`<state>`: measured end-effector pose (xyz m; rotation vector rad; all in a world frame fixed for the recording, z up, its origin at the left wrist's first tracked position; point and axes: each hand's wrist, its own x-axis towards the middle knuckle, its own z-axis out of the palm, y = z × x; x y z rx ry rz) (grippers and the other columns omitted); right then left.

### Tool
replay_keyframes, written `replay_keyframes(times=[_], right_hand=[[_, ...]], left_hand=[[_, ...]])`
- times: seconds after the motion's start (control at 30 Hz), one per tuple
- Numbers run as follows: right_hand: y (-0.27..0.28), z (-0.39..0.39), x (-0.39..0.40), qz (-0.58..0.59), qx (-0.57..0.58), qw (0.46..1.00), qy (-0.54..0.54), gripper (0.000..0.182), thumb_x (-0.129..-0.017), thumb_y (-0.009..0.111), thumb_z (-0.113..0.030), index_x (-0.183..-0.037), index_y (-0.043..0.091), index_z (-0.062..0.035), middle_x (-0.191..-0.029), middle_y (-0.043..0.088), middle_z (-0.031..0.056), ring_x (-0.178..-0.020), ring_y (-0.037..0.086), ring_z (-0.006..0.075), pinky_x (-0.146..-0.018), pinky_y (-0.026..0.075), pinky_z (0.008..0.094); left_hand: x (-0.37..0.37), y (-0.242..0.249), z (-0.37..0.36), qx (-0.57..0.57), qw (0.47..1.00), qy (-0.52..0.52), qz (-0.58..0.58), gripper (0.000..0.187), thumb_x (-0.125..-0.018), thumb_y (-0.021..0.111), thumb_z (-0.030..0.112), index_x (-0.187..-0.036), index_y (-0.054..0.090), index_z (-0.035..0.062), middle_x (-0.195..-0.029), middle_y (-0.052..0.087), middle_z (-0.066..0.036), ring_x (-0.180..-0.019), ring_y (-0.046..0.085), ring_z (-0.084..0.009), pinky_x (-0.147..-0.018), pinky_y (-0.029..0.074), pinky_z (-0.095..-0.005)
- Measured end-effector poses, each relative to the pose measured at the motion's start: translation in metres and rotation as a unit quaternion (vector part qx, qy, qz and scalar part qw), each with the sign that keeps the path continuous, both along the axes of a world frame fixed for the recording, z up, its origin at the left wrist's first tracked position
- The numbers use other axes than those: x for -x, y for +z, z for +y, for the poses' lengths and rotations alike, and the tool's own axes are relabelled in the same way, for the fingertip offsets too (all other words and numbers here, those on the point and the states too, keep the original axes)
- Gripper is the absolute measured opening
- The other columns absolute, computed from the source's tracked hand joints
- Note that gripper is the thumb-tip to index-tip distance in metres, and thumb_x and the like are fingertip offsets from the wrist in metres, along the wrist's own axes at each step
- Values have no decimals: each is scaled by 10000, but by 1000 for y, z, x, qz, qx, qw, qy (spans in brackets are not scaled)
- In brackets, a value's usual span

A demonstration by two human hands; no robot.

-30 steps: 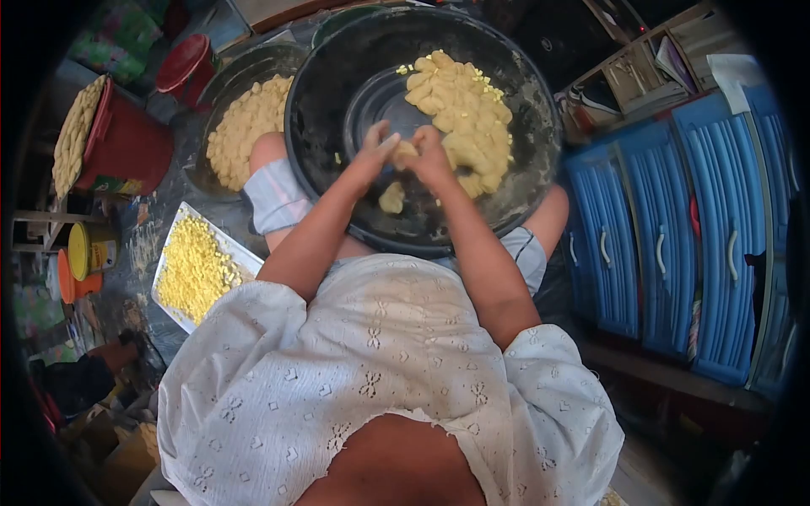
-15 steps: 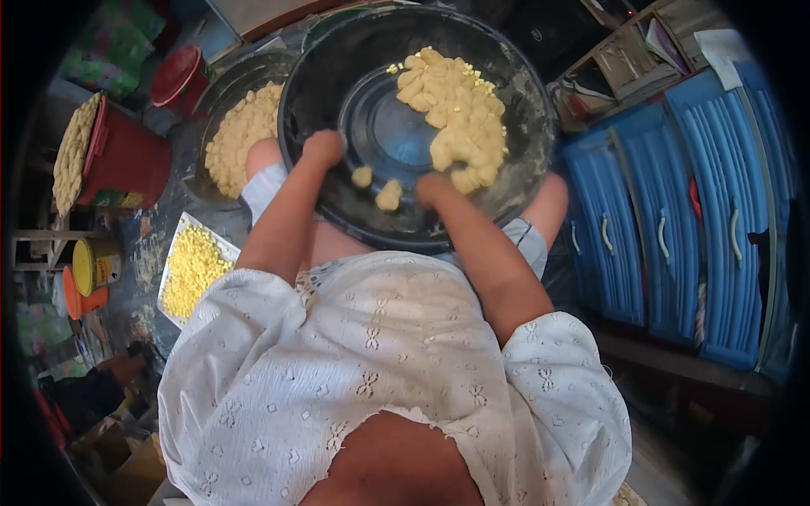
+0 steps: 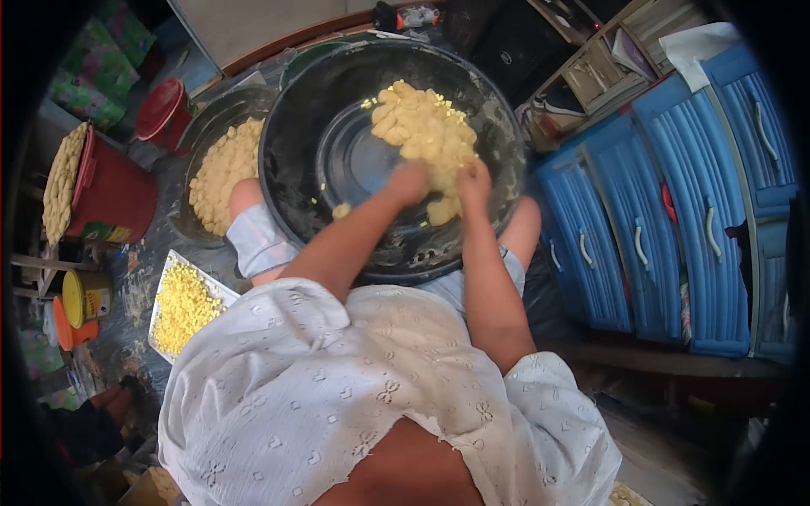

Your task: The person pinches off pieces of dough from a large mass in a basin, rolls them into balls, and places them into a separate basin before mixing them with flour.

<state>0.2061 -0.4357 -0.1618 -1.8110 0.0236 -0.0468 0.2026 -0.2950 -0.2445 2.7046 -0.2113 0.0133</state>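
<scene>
A wide black basin [image 3: 291, 135] rests across my lap with a mass of pale yellow dough [image 3: 413, 118] along its far right side. Small yellow cubes [image 3: 447, 105] are scattered over the dough. Both hands are inside the basin at the near end of the mass. My left hand [image 3: 408, 183] is curled against the dough's left edge, slightly blurred. Closed on its right edge is my right hand [image 3: 474, 179], fingers partly hidden. One small dough lump [image 3: 341, 211] lies apart at the basin's near left, with a few loose cubes close by.
Left of the basin stands a tub of dough pieces [image 3: 226, 173]. A white tray of yellow cubes [image 3: 215, 287] lies near my left knee. Red buckets [image 3: 118, 190] and a yellow tub [image 3: 84, 297] stand farther left. Blue drawers [image 3: 591, 236] line the right side.
My left hand has moved right from the basin's left rim to the dough. My right hand has moved up and right onto it. A separate lump near my right hand no longer shows there.
</scene>
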Motion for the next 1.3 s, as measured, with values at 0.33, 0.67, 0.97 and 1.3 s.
replay_keyframes(times=[0.33, 0.67, 0.97, 1.3], right_hand=[[17, -2, -3, 62, -159, 984, -44, 222, -784, 538, 6, -1004, 518, 12, -756, 521, 18, -645, 494, 87, -572, 402, 211], [46, 18, 18, -93, -127, 986, 64, 162, -755, 634, -16, -911, 594, -4, -820, 576, 13, -710, 517, 79, -662, 429, 211], [74, 19, 20, -134, -38, 976, 167, 232, -760, 656, -148, -928, 593, 0, -961, 551, 88, -887, 525, 183, -787, 419, 269], [69, 29, 14, -200, 71, 909, 360, 306, -766, 634, -158, -1027, 559, -19, -1266, 396, 137, -1218, 335, 277, -976, 310, 342]], left_hand=[[20, 34, 8, 338, 939, 57, -22, 223, -738, 505, 61, -962, 501, 55, -916, 547, -95, -860, 532, -237, -775, 410, -327], [53, 113, 14, 627, 771, 100, 43, 230, -791, 486, 68, -1017, 469, 26, -920, 510, -44, -863, 490, -110, -770, 404, -237], [54, 147, 2, 635, 761, 133, -5, 323, -893, 424, 175, -1160, 391, -4, -1075, 474, -113, -973, 473, -153, -832, 402, -280], [66, 161, 31, 733, 669, 62, 108, 217, -905, 445, 247, -1044, 427, 81, -945, 500, -48, -846, 523, -125, -700, 455, -267]])
